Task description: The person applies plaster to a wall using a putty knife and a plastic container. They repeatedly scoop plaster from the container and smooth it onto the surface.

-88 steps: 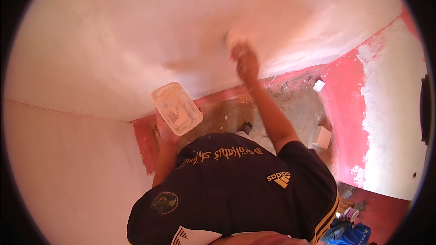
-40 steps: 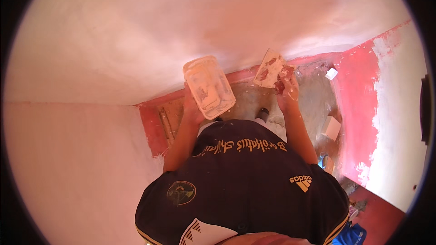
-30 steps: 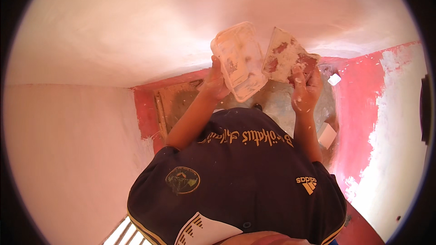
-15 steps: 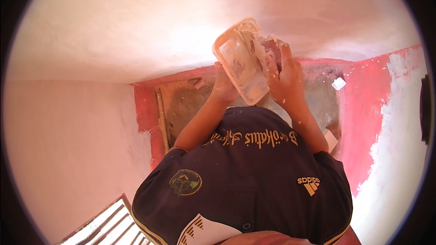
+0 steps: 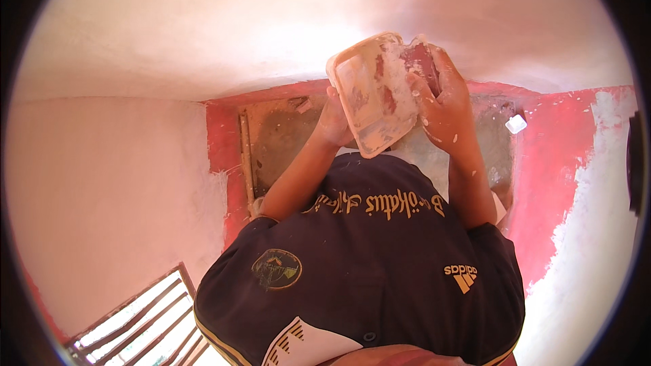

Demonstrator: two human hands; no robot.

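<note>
My left hand (image 5: pixel 334 119) grips a shallow whitish plastic tray (image 5: pixel 371 95) from underneath, tilted up in front of me and smeared with white putty and red flecks. My right hand (image 5: pixel 445 100), spattered with putty, is shut on a flat scraper blade (image 5: pixel 422 58) that lies against the tray's upper right edge. Both hands meet at chest height above my dark shirt. The scraper's handle is hidden inside my fist.
A freshly coated white wall (image 5: pixel 271 27) fills the top and left. Red painted wall (image 5: pixel 563 176) shows at the right and in the corner. Below lie a dusty floor (image 5: pixel 285 135), a wooden strip (image 5: pixel 243 156), a small white scrap (image 5: pixel 517 124) and a window grille (image 5: pixel 142 325).
My right hand left the wall and came down to the tray. My left hand lifted the tray higher and to the right, and the scraper now lies on it.
</note>
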